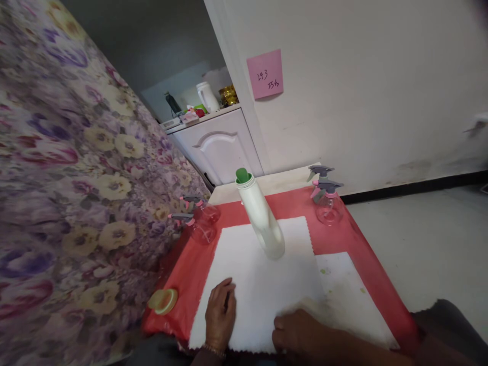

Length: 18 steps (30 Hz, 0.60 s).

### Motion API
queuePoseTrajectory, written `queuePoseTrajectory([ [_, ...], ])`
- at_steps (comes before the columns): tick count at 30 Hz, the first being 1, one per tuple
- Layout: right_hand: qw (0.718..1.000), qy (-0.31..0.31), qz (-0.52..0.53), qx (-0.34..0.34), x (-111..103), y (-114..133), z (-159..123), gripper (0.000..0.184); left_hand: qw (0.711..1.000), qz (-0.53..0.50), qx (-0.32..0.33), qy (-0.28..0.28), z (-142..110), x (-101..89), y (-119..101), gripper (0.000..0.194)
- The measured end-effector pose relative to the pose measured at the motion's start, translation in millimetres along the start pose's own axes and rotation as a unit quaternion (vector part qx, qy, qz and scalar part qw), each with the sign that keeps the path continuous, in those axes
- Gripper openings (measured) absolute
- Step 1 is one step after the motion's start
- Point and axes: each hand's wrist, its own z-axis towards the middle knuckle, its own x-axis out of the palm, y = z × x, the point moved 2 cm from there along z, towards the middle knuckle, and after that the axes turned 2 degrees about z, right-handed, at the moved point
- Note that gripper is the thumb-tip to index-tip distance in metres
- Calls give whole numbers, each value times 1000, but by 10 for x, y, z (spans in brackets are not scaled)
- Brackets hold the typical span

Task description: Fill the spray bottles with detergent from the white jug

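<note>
My left hand (221, 313) lies on a white cloth (263, 284) near its left edge, fingers stretched out loosely and holding nothing. Low over the right part of that cloth is my right hand (299, 330), its fingers curled in; motion blurs it, and anything inside is hidden. A pale smear shows just beyond its knuckles. Beyond both hands, a white plastic jug-like bottle (263, 218) with a moulded handle stands uncapped, a green spout-like piece (242, 175) in its threaded mouth. A second white cloth (343, 290) with small green marks lies beside my right forearm.
Clear spray bottles (204, 231) with grey-pink heads stand at the table's left, and more spray bottles (328, 208) at the far right. A yellowish round lid (164, 301) sits on the red tablecloth (358, 244) near the left edge. Floral curtain (95, 203) hangs alongside.
</note>
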Motion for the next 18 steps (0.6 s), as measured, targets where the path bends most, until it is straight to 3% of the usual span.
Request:
queuePoseTrajectory([
  [8,1000,-4,2,-8,70,-33,10,17,1000,-2,-1,-3,-7,6,2,15],
  [18,1000,10,-20,-7,-9,6,5,21,1000,-4,1,-10,20,-22,-46,15],
])
